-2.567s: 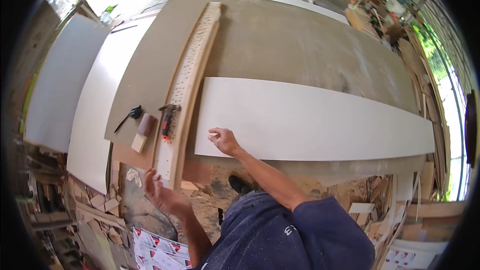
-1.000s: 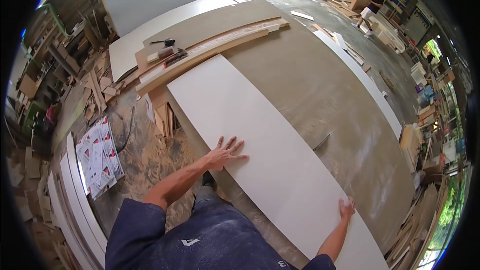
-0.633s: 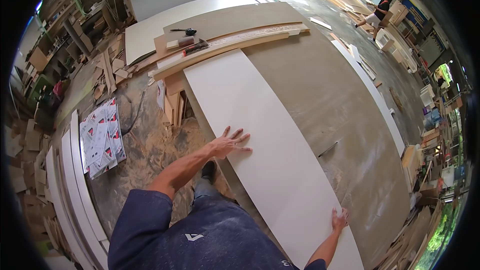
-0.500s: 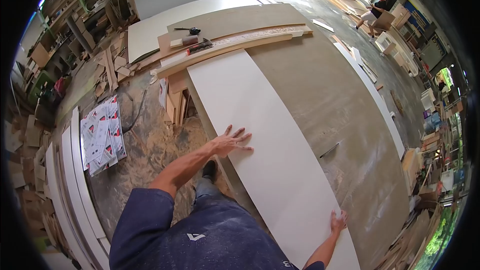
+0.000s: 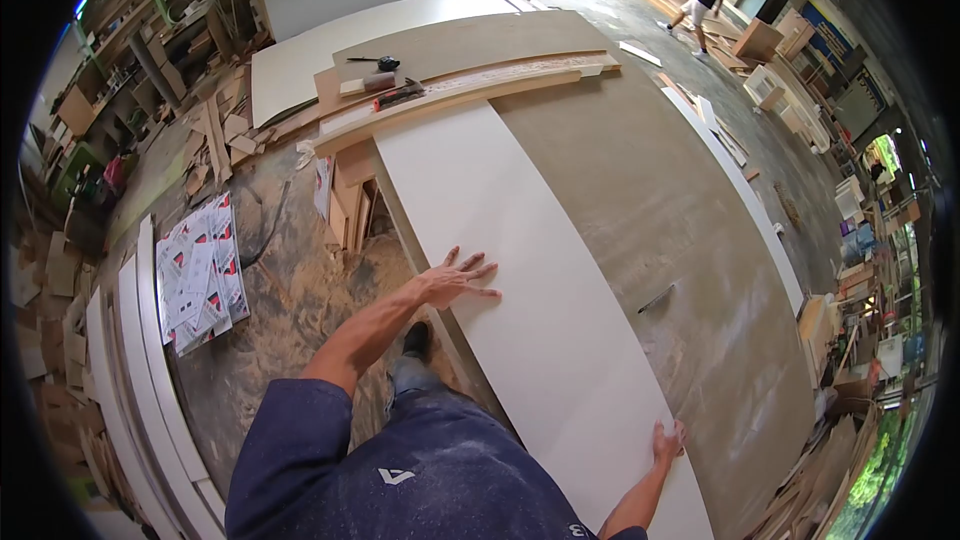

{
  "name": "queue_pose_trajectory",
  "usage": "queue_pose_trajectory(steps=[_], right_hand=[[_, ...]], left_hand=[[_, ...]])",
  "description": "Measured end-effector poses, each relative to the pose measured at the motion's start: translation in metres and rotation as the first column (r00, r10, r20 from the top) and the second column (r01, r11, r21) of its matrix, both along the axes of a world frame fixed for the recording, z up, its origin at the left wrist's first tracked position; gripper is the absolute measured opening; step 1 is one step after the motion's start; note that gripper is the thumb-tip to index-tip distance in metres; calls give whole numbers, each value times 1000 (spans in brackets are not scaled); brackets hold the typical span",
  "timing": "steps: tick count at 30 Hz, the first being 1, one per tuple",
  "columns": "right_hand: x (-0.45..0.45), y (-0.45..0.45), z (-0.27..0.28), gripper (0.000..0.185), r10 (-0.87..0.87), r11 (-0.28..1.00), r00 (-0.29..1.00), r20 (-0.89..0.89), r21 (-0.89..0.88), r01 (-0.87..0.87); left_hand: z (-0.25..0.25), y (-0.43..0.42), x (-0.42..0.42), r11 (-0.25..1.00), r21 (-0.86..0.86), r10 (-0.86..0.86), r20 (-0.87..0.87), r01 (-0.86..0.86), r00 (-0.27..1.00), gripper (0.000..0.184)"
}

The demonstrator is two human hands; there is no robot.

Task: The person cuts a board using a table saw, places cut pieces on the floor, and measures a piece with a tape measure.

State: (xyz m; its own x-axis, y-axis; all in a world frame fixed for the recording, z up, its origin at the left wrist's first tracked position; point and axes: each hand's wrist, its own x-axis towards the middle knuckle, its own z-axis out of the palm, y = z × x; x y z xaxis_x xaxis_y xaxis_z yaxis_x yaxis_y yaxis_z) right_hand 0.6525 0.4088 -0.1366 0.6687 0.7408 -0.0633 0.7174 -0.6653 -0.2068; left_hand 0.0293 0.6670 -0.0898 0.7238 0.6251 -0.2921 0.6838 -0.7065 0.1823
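A long white panel (image 5: 560, 310) lies across a larger brown-grey board (image 5: 640, 200). My left hand (image 5: 458, 280) rests flat on the panel near its left edge, with the fingers spread. Lower right, my right hand (image 5: 670, 438) curls around the panel's right edge; its fingertips are partly hidden. A thin dark pencil-like stick (image 5: 657, 300) lies on the brown-grey board, to the right of the panel. Over the panel's far end sits a pale wooden strip (image 5: 470, 100). A hammer (image 5: 399, 95) with a red-and-black handle and a black tape measure (image 5: 387, 64) lie there too.
Printed sheets (image 5: 200, 270) and long white strips (image 5: 160, 340) are on the floor at left. Sawdust covers the floor (image 5: 300, 310) beside my legs. Wood offcuts (image 5: 220, 135) are piled at far left. Another person (image 5: 708, 0) walks at the far right back.
The other person at the back has moved left, from a low posture beside the boards to walking upright. Both my hands keep their places on the panel; the view shifts slightly.
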Motion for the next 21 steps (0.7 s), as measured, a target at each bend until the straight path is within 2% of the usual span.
queue_pose_trajectory(steps=[4,6,7,9,10,12,14,15,17,18,20,21], right_hand=[[-6,-6,-10,66,-45,998,999,-10,-49,45],[-18,-8,-21,68,-12,997,994,108,74,4],[-23,-13,-24,68,-25,997,994,104,74,17],[-48,-29,-32,72,-78,956,994,71,288,55],[-67,-46,-37,72,-98,954,993,62,290,76],[-110,-89,-35,77,-340,940,918,204,112,323],[-168,-129,-7,85,-643,752,729,235,11,659],[-175,-157,-15,85,-662,733,714,228,2,680],[-191,-216,-26,96,-909,417,417,13,70,906],[-192,-229,-25,96,-922,388,388,18,65,919],[-191,-238,-3,88,-914,397,399,-72,42,917],[-192,-244,1,83,-919,366,373,-133,71,928]], left_hand=[[5,1,2,999,-40,18,-11,-18,1000,126],[5,3,1,999,-51,19,-13,-20,1000,126],[2,3,1,999,-32,24,-19,-24,1000,127],[-4,0,0,1000,-19,12,-35,-13,999,128],[-6,1,-1,1000,-14,14,-34,-15,999,128],[-1,5,3,1000,2,-5,-35,5,999,128],[13,5,6,993,-113,35,-50,-41,998,128],[13,5,9,993,-114,8,-62,-15,998,128],[11,5,13,998,-59,31,-110,-38,993,132],[10,5,14,998,-65,-1,-113,-6,994,132],[8,2,22,997,-9,73,-104,-75,992,136],[10,-1,27,999,-26,17,-97,-20,995,136]])
